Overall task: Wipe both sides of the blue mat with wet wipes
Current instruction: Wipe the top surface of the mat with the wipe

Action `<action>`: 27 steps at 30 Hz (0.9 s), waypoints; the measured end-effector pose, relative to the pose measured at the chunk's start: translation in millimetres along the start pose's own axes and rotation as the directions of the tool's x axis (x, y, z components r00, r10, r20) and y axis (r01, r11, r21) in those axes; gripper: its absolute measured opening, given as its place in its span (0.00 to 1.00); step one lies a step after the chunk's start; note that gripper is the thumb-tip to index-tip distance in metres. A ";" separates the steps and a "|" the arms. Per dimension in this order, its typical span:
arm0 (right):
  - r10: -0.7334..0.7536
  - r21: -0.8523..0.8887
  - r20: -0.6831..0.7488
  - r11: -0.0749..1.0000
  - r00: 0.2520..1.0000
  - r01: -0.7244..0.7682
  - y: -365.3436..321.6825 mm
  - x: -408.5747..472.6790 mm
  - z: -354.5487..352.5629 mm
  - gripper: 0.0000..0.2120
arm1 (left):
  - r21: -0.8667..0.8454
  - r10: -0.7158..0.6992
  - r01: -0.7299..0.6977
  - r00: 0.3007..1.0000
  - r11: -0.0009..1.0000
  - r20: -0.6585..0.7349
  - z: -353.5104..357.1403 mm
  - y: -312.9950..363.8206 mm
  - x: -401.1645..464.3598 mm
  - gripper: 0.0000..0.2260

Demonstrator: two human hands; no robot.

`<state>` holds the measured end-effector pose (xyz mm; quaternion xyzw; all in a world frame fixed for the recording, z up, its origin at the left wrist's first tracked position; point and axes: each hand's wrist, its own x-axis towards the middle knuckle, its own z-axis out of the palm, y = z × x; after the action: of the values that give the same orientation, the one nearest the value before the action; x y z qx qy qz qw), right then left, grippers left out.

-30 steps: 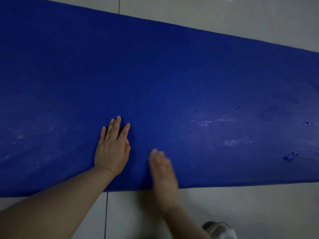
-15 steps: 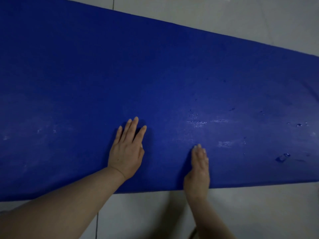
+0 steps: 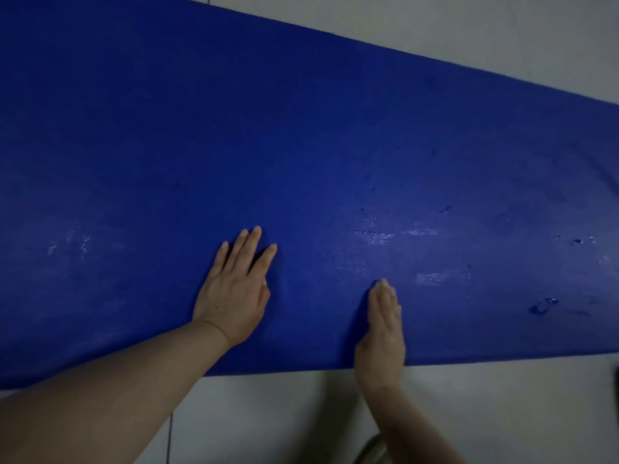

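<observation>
Left hand (image 3: 232,296) flat on the blue mat (image 3: 301,145), fingers (image 3: 249,244) straight & slightly spread; right hand (image 3: 382,333) lower centre, edge-on over the mat's near edge, fingers straight & together, holding nothing. Mat spans the frame on the tiled floor (image 3: 284,420), w/ pale wet streaks (image 3: 375,236) centre-right.

Blue mat (image 3: 301,145) lies flat across the pale tiled floor (image 3: 469,35), running from nine o'clock to three. Left hand (image 3: 234,293) presses palm-down near the mat's six o'clock edge, fingers straight and slightly spread. Right hand (image 3: 382,333) lies flat just beside it, fingers together, heel over the edge. Pale wet-looking streaks (image 3: 375,234) glint toward three o'clock.
</observation>
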<state>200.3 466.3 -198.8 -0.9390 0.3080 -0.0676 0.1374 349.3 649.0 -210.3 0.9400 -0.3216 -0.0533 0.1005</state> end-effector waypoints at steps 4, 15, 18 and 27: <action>-0.392 0.058 0.150 0.920 0.907 0.388 -22.4 -21.5 13.0 0.29 | 0.012 -0.009 0.008 1.000 1.000 0.022 -2.4 1.4 0.0 0.25; -0.333 0.032 0.093 0.943 0.938 0.332 -18.5 -13.7 13.5 0.33 | -0.030 -0.002 0.002 1.000 1.000 0.019 -5.8 3.5 0.4 0.26; -0.104 -0.026 0.067 0.994 0.992 0.106 15.2 10.4 -2.7 0.39 | -0.053 0.035 -0.036 0.999 0.998 -0.017 -8.9 6.0 8.2 0.26; -0.319 0.058 0.151 0.948 0.936 0.313 -16.3 17.1 11.2 0.34 | -0.079 -0.082 0.088 0.994 0.993 0.071 -15.3 26.9 56.8 0.26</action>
<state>225.5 471.1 -203.8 -0.9763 0.1401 -0.0193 0.1641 380.5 595.7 -191.5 0.9455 -0.2821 -0.1027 0.1257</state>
